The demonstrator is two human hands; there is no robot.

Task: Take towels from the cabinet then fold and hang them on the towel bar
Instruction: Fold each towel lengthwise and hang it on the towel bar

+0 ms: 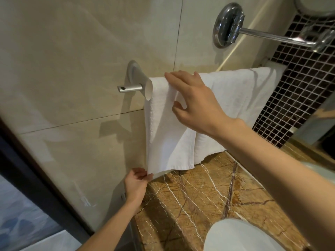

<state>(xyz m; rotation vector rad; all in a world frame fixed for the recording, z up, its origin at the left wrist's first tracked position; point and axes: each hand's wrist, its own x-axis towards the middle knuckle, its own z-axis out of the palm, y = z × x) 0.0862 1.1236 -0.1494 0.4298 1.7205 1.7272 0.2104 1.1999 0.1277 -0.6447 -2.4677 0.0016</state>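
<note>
so the white towel [170, 142] is hanging over the towel bar [129, 87] on the beige tiled wall [72, 51], draping down in a long narrow folded strip, terry texture showing along its left edge and a stitched hem running along the bottom. Just right of it a wider white cloth [241, 95] is lying over the same bar, partly tucked behind the strip; can't tell if it's a second towel or the same one. The left hand [136, 183] is pinching the towel's bottom left corner between thumb and fingers. The right hand [197, 104] is resting up top where the towel is going over the bar, fingers spread and fairly straight, not clamping anything, thumb hanging loose in front of the cloth

Only the bar's left end is showing, a short matte metal stub sticking out past its round wall mount [133, 73]; the rest is sitting under the fabric. Below, a brown marble counter [208, 196] with white veins is running along the wall, and the towel's hem is hanging just above it. Upper right, a chrome fitting [228, 24] is poking out of the wall, well above the bar. Dark mosaic tiles [299, 91] are taking over at the right, where the wider cloth is ending. Left of the bar the wall is running down to a dark frame [36, 178]
</note>
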